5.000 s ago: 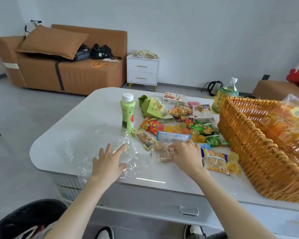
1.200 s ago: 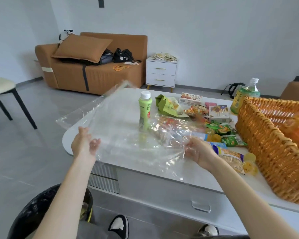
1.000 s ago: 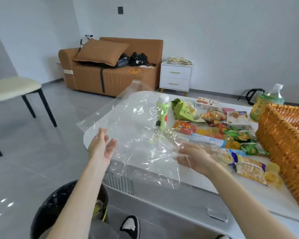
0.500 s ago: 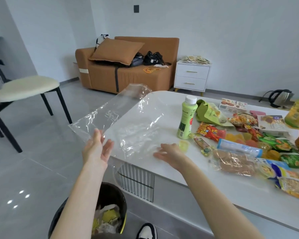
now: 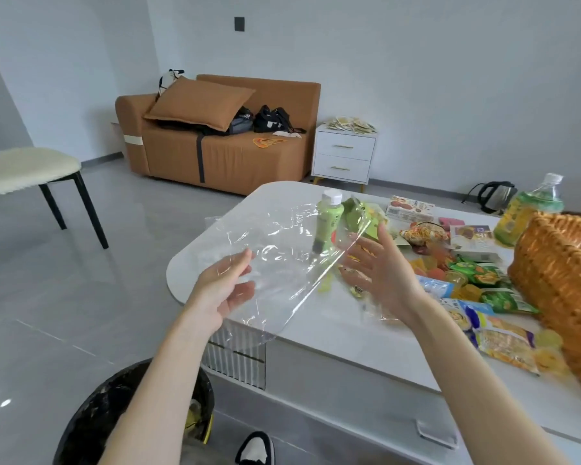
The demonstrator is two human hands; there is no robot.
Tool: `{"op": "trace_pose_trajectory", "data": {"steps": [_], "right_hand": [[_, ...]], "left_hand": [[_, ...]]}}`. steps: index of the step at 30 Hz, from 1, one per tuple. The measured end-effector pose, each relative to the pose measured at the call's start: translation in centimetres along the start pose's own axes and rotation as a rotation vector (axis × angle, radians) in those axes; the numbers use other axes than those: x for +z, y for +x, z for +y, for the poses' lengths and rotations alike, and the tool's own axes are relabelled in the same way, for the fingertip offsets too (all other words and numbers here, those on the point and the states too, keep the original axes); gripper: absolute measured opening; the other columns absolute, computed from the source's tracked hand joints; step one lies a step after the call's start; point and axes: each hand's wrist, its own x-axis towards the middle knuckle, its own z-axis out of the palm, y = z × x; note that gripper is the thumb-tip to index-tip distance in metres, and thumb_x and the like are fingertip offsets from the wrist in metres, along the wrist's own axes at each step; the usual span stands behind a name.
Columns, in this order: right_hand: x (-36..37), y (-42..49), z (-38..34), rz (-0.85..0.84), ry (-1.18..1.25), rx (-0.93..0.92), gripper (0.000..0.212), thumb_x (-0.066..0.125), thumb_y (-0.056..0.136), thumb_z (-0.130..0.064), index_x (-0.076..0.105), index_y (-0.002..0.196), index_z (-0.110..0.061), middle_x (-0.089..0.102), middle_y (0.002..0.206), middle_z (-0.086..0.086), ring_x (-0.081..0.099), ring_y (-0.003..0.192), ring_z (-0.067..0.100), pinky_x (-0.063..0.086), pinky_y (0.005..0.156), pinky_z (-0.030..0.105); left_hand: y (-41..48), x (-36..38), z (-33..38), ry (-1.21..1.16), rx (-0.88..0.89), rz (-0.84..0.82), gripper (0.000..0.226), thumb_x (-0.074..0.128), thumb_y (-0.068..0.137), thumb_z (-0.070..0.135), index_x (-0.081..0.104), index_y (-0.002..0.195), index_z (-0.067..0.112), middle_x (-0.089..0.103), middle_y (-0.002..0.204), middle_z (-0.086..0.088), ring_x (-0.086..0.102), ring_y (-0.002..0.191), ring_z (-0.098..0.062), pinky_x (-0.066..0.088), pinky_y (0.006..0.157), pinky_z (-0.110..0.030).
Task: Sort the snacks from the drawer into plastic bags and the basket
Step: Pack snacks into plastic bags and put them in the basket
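The plastic bag [image 5: 282, 250] is up in the air in front of the green bottle [image 5: 327, 223], so the bottle shows through it. The left hand [image 5: 220, 292] pinches the bag's near edge loosely between its thumb and curled fingers. The right hand [image 5: 383, 273] grips nothing. Its fingers are straight and spread, and they touch the bag's other side, just right of the green bottle. I think the hands hold the bag this way to pull its sides apart and find the opening, because no snack can go in while it is flat. The bag looks empty.

The snacks [image 5: 477, 273] lie in a heap right of the green bottle, on the white table [image 5: 332, 330]. The basket [image 5: 564, 273] stands further right of the green bottle, past the snacks. So the snacks are close to the free hand.

The table's round edge runs left of and in front of the green bottle, and the bag hangs partly over it. White table top shows in front of the green bottle, so there is room to lay the bag down. A black bin [image 5: 114, 414] sits on the floor, in front of and below the green bottle. A snack that slips off the edge could land in it. The green bottle is tall, thin and close behind the bag, so a swing of the bag could tip it
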Motion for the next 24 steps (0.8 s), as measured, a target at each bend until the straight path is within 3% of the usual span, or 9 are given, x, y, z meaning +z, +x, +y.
{"op": "trace_pose_trajectory", "data": {"steps": [2,4,6,8,10,14,19,22,24], "right_hand": [[-1.8,-1.1,0.1,0.010,-0.196,-0.016,0.074,0.061,0.075,-0.072,0.057,0.128,-0.022,0.062,0.126,0.003,0.061,0.113,0.019,0.048,0.101,0.041],[-3.2,-2.4,0.2,-0.019,-0.258,-0.022,0.056,0.067,0.077,-0.057,0.065,0.119,-0.018,0.067,0.120,0.002,0.064,0.107,0.020,0.044,0.103,0.039],[-4.2,-3.6,-0.2,-0.004,-0.217,-0.026,0.038,0.069,0.079,-0.041,0.074,0.101,-0.011,0.072,0.109,0.010,0.065,0.086,0.028,0.044,0.091,0.039],[-5.3,-4.3,-0.6,0.086,-0.225,-0.056,0.039,0.073,0.076,-0.037,0.073,0.097,-0.004,0.073,0.101,0.014,0.060,0.065,0.023,0.047,0.075,0.035],[-6.5,-4.6,-0.9,0.123,-0.229,-0.041,0.045,0.075,0.073,-0.037,0.071,0.101,-0.002,0.074,0.096,0.010,0.060,0.059,0.018,0.051,0.067,0.027],[-8.7,-5.7,-1.3,0.020,-0.272,0.027,0.024,0.070,0.083,-0.023,0.073,0.103,-0.009,0.074,0.103,0.004,0.070,0.081,0.018,0.058,0.074,0.025],[-9.8,-6.0,-0.9,0.216,-0.330,-0.113,0.020,0.077,0.079,-0.015,0.073,0.089,0.002,0.071,0.078,0.014,0.066,0.070,0.022,0.060,0.075,0.032],[-10.3,-6.1,-1.1,0.187,-0.305,-0.147,0.016,0.073,0.083,-0.013,0.071,0.093,-0.002,0.073,0.089,0.017,0.067,0.077,0.025,0.058,0.083,0.038],[-10.5,-6.4,-1.5,0.095,-0.281,-0.135,0.015,0.071,0.084,-0.014,0.071,0.097,-0.006,0.074,0.095,0.014,0.069,0.083,0.024,0.057,0.086,0.035]], "left_hand": [[-0.8,1.0,-0.1,0.040,-0.043,-0.141,0.016,0.069,0.081,0.033,0.071,0.091,0.021,0.064,0.085,0.007,0.060,0.050,-0.005,0.050,0.046,-0.015],[-1.3,1.9,-0.3,0.123,-0.050,-0.242,0.016,0.067,0.083,0.030,0.071,0.096,0.021,0.071,0.090,0.010,0.065,0.056,-0.005,0.052,0.049,-0.014],[-1.5,2.7,-0.7,0.169,-0.027,-0.264,0.017,0.068,0.083,0.027,0.071,0.099,0.021,0.074,0.094,0.010,0.069,0.065,-0.006,0.052,0.053,-0.013],[-1.4,3.3,-1.1,0.171,0.026,-0.216,0.018,0.071,0.082,0.024,0.071,0.100,0.019,0.075,0.096,0.007,0.071,0.070,-0.008,0.054,0.057,-0.014],[-1.0,3.8,-1.4,0.160,0.080,-0.136,0.017,0.072,0.082,0.021,0.072,0.099,0.018,0.075,0.093,0.005,0.070,0.067,-0.007,0.055,0.059,-0.015],[-0.4,4.5,-1.8,0.169,0.160,-0.080,0.017,0.074,0.082,0.021,0.072,0.098,0.017,0.075,0.091,0.003,0.066,0.061,-0.006,0.053,0.056,-0.013],[0.2,6.1,-1.8,0.154,0.199,-0.036,0.023,0.078,0.076,0.017,0.072,0.097,0.011,0.075,0.086,0.000,0.063,0.058,-0.004,0.053,0.059,-0.012],[0.3,7.1,-2.0,0.167,0.235,0.007,0.018,0.082,0.071,0.016,0.073,0.087,0.015,0.073,0.079,0.001,0.060,0.061,-0.007,0.051,0.060,-0.010],[0.2,7.6,-2.1,0.164,0.250,0.019,0.018,0.084,0.069,0.016,0.073,0.083,0.017,0.070,0.068,0.007,0.057,0.062,-0.008,0.049,0.058,-0.008]]}}
